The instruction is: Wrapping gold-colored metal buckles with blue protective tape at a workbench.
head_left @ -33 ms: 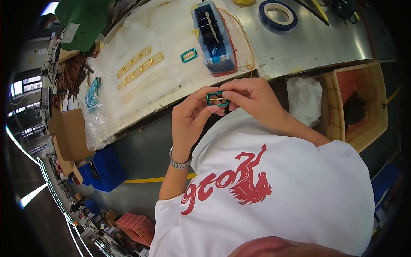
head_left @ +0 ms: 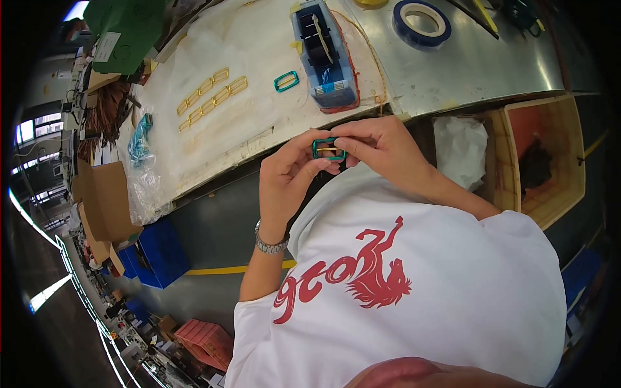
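Note:
Between my two hands, just off the table's near edge, is a teal rectangular buckle (head_left: 315, 151) with a thin gold bar across its middle. My left hand (head_left: 290, 165) pinches its left end between thumb and fingers. The thumb and forefinger of my right hand (head_left: 380, 146) close on its right end and partly cover it. A second teal buckle (head_left: 285, 81) lies on the table, left of a blue tape dispenser (head_left: 336, 97). Farther left, gold rectangular buckles (head_left: 213, 103) lie in two slanting rows.
A blue tape roll (head_left: 402, 24) rests on the metal surface at the far right. Crumpled white plastic (head_left: 459, 152) and a wooden box (head_left: 550, 202) are below it. At the left are a plastic bag of teal pieces (head_left: 140, 143), an open cardboard box (head_left: 111, 200) and a blue bin (head_left: 165, 253).

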Action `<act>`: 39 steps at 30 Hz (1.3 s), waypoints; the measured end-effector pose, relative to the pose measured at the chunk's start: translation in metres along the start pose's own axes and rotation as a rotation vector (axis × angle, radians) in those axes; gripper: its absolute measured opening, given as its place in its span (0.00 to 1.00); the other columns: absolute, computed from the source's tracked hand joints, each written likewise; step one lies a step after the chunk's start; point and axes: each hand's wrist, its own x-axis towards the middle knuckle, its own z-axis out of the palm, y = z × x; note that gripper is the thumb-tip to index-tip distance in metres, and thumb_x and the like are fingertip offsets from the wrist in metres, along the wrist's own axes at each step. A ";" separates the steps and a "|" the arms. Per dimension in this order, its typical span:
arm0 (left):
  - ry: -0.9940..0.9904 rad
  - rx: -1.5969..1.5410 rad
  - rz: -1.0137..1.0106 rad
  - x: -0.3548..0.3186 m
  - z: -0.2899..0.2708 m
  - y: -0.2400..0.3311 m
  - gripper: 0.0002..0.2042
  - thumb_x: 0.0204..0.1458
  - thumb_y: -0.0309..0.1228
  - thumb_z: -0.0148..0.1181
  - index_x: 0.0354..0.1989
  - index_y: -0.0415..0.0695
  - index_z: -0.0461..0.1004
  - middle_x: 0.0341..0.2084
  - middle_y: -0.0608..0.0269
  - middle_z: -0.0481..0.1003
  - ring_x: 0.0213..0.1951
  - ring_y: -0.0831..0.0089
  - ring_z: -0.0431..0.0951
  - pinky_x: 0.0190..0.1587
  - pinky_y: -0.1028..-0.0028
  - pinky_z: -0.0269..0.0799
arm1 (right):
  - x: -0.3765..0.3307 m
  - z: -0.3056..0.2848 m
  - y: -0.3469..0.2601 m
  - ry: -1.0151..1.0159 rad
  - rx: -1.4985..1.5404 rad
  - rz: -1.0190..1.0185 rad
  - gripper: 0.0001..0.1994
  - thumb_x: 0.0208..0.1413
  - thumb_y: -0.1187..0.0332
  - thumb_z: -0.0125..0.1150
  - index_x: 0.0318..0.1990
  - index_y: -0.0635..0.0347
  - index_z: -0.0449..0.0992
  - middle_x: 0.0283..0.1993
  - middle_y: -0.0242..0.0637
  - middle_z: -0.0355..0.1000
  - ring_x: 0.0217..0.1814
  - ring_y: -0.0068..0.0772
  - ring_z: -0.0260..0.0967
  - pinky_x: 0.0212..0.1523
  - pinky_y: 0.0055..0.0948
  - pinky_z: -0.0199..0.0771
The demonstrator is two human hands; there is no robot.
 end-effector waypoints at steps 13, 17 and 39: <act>-0.073 0.958 0.454 0.001 -0.022 0.014 0.23 0.51 0.24 0.77 0.57 0.40 0.81 0.50 0.51 0.85 0.45 0.55 0.87 0.46 0.64 0.84 | 0.016 0.004 0.001 -0.098 -0.337 0.039 0.07 0.71 0.73 0.64 0.46 0.70 0.85 0.34 0.32 0.82 0.32 0.17 0.77 0.36 0.22 0.79; -0.140 1.017 0.510 0.006 -0.027 0.012 0.24 0.50 0.26 0.78 0.57 0.39 0.81 0.49 0.52 0.84 0.44 0.53 0.87 0.44 0.61 0.84 | 0.023 -0.002 -0.001 -0.170 -0.164 0.210 0.08 0.72 0.71 0.64 0.46 0.69 0.84 0.34 0.30 0.82 0.32 0.18 0.77 0.36 0.22 0.78; 0.204 1.131 0.467 0.119 -0.082 -0.030 0.16 0.52 0.29 0.77 0.49 0.39 0.84 0.54 0.54 0.82 0.55 0.52 0.80 0.56 0.57 0.76 | 0.011 -0.009 0.002 -0.117 -0.044 0.271 0.12 0.73 0.70 0.62 0.57 0.68 0.81 0.42 0.36 0.84 0.40 0.20 0.78 0.45 0.24 0.81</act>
